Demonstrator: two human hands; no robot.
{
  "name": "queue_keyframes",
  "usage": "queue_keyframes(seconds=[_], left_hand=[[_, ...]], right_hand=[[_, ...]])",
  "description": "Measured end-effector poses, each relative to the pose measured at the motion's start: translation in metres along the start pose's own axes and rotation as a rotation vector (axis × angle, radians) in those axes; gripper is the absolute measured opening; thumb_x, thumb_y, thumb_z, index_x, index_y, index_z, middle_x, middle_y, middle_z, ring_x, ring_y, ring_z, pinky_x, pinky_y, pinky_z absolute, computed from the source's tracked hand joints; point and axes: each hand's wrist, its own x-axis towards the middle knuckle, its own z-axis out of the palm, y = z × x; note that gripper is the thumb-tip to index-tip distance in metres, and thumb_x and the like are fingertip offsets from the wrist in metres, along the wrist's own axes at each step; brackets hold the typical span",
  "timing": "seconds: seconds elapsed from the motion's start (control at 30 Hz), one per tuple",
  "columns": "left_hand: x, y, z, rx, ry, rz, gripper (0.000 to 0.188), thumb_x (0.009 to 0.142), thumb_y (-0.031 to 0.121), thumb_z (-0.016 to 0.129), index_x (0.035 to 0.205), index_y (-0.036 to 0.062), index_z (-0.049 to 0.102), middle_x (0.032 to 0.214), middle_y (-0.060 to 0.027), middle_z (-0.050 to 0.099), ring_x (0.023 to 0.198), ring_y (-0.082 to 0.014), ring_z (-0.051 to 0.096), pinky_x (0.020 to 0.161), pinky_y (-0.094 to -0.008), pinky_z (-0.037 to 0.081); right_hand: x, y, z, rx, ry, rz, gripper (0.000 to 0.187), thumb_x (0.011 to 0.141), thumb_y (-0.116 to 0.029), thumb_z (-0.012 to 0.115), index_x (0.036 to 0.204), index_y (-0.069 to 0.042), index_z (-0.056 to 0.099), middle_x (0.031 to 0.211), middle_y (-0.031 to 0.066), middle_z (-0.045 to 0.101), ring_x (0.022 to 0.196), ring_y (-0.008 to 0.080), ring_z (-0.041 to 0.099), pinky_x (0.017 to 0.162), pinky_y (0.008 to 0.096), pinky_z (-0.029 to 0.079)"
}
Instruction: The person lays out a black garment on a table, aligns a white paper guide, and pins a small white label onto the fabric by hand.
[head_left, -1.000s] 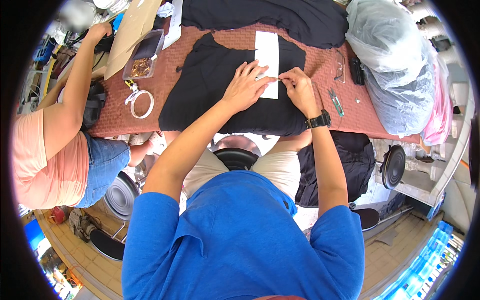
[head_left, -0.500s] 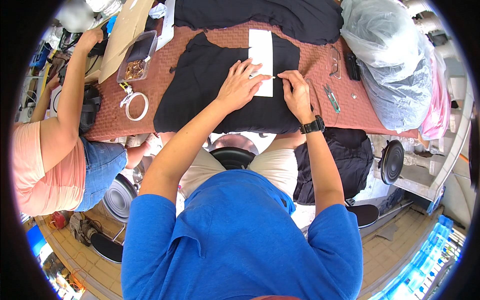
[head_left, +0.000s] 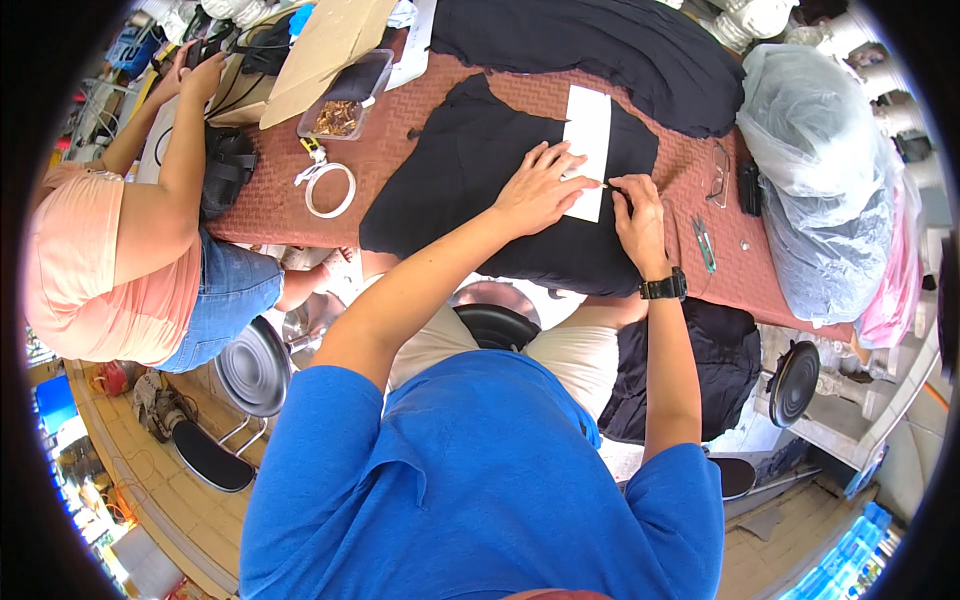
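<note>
Fabric (head_left: 455,185), black, broad and curved along its upper edge, lies spread over the reddish-brown textured tablecloth (head_left: 275,205), and on top of it sits a long white rectangular strip (head_left: 591,115), flat and slightly tilted. Here's the left hand (head_left: 540,190), laid from the left across the strip's lower half, fingers fanned apart, thumb reaching the right edge. Opposite comes the right hand (head_left: 638,215), fingers bent, forefinger just beside that same edge, nearly meeting the left thumb; something tiny and pale shows there, and whether finger and thumb pinch it I cannot tell. Now the edges: the strip's lower end stops well inside the fabric, whose near side runs to the table's front. To the right, tablecloth shows up to the green-handled snips (head_left: 705,245), the thin-framed eyeglasses (head_left: 720,178) and a bulky clear plastic bag (head_left: 815,150). Leftward, another stretch of it reaches a white ring (head_left: 350,190); beyond the strip, a narrow band separates the fabric from a second black cloth (head_left: 600,45).
</note>
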Motion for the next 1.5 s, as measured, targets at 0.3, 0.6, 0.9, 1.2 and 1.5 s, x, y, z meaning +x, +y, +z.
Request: queue_keyframes(seconds=[0.3, 0.6, 0.9, 1.2, 1.5], left_hand=[[0.000, 0.000, 0.000, 0.007, -0.023, -0.003, 0.029, 0.100, 0.022, 0.058, 0.128, 0.0256, 0.065, 0.145, -0.0071, 0.052, 0.142, -0.0327, 0.039, 0.119, -0.0554, 0.029], [0.000, 0.000, 0.001, 0.041, -0.009, 0.011, 0.029, 0.099, 0.022, 0.060, 0.126, 0.0257, 0.066, 0.142, -0.0059, 0.055, 0.141, -0.0304, 0.040, 0.118, -0.0545, 0.030], [0.001, -0.001, 0.000, 0.056, -0.011, 0.023, 0.031, 0.096, 0.023, 0.061, 0.126, 0.0221, 0.066, 0.142, -0.0089, 0.055, 0.141, -0.0334, 0.040, 0.118, -0.0546, 0.030], [-0.007, -0.025, 0.037, -0.013, 0.162, 0.101, 0.031, 0.097, 0.035, 0.057, 0.125, 0.0283, 0.069, 0.143, -0.0064, 0.054, 0.142, -0.0350, 0.041, 0.116, -0.0579, 0.029], [0.002, -0.005, 0.002, -0.035, -0.003, 0.041, 0.032, 0.095, 0.015, 0.063, 0.125, 0.0232, 0.065, 0.145, -0.0087, 0.051, 0.143, -0.0353, 0.036, 0.117, -0.0590, 0.029]], right_hand=[[0.002, -0.007, -0.006, 0.157, 0.022, 0.133, 0.021, 0.089, 0.006, 0.063, 0.109, 0.001, 0.067, 0.100, 0.0163, 0.065, 0.089, 0.0305, 0.068, 0.081, 0.0382, 0.055], [-0.002, 0.006, -0.021, 0.114, 0.154, 0.228, 0.018, 0.088, 0.006, 0.066, 0.105, 0.000, 0.069, 0.097, 0.0143, 0.066, 0.084, 0.0275, 0.068, 0.076, 0.0361, 0.056], [0.011, -0.021, 0.000, 0.087, 0.079, 0.064, 0.016, 0.088, 0.002, 0.065, 0.102, -0.002, 0.069, 0.096, 0.0141, 0.066, 0.091, 0.0346, 0.063, 0.082, 0.0434, 0.050], [0.119, -0.146, 0.115, 0.421, -0.162, -0.247, 0.021, 0.090, -0.013, 0.070, 0.107, -0.001, 0.071, 0.106, 0.0178, 0.064, 0.101, 0.0372, 0.063, 0.094, 0.0463, 0.049], [0.184, -0.189, 0.253, 0.428, -0.098, 0.145, 0.024, 0.085, -0.015, 0.075, 0.100, 0.002, 0.070, 0.109, 0.0278, 0.066, 0.098, 0.0434, 0.067, 0.088, 0.0488, 0.054]])
